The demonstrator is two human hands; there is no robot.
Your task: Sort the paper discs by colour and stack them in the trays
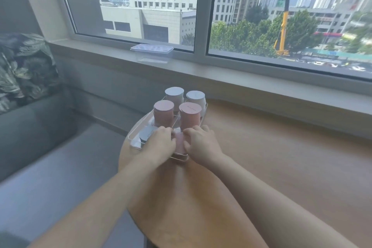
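Paper discs: four upright stacks, two pink, two pale; left hand and right hand fingers curl round a fifth pink stack.

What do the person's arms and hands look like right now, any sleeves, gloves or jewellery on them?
Both forearms are bare up to the bottom edge of the picture, with no sleeve in view. The left hand and the right hand wear no gloves. No watch, bracelet or ring shows on the wrists or fingers, though the picture is soft, so a thin ring could be missed.
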